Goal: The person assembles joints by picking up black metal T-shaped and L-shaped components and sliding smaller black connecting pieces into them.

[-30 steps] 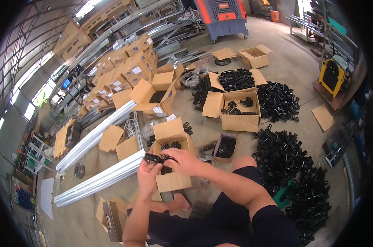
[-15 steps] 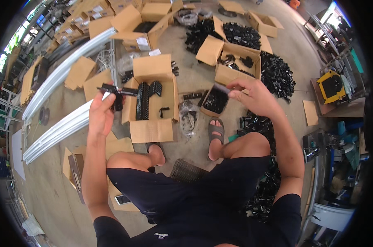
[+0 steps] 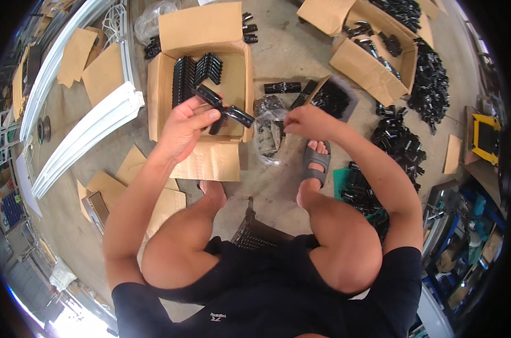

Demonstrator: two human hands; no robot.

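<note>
Over the open cardboard box (image 3: 166,90), the left hand (image 3: 183,128) is curled tight around a long black plastic bracket (image 3: 224,107), thumb on top and fingers wrapped beneath its near end. The bracket's long axis runs from upper left to lower right; its free end points toward the right hand, past the box's right wall. It is held clear above the box floor, where rows of similar black parts (image 3: 196,73) stand packed on edge in the far left corner.

The right hand (image 3: 305,120) sits well apart from the left, fingers drawn together in a narrow pinch at the top of a crumpled clear plastic bag (image 3: 268,132) of small dark pieces; whether it grips something small I cannot tell. Just beyond it lies a small open carton of black fittings (image 3: 331,98), and below it a foot in a grey sandal (image 3: 316,160) rests on the concrete floor (image 3: 283,56).

Farther right, loose heaps of black parts (image 3: 402,141) spread over the floor, and long white metal channels (image 3: 89,132) lie to the left.
</note>
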